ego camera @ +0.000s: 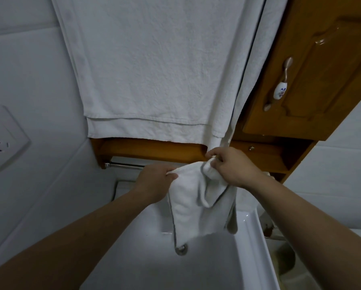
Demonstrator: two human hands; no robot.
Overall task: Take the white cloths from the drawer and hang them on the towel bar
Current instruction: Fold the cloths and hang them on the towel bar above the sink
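Observation:
A small white cloth [194, 208] with a grey edge hangs between both hands, right in front of the metal towel bar [124, 165]. My left hand [154, 182] pinches its left top corner. My right hand [230, 167] grips the bunched right top part. The cloth's lower end dangles over the sink. The bar's right part is hidden behind the hands and cloth. The drawer is not in view.
A large white towel [154, 70] hangs from above, down to the wooden shelf [154, 150] that carries the bar. A wooden cabinet door [313, 74] with a porcelain handle stands at right. Below lies a white sink [252, 237] with a drain [181, 249]. A wall socket [2, 137] is at left.

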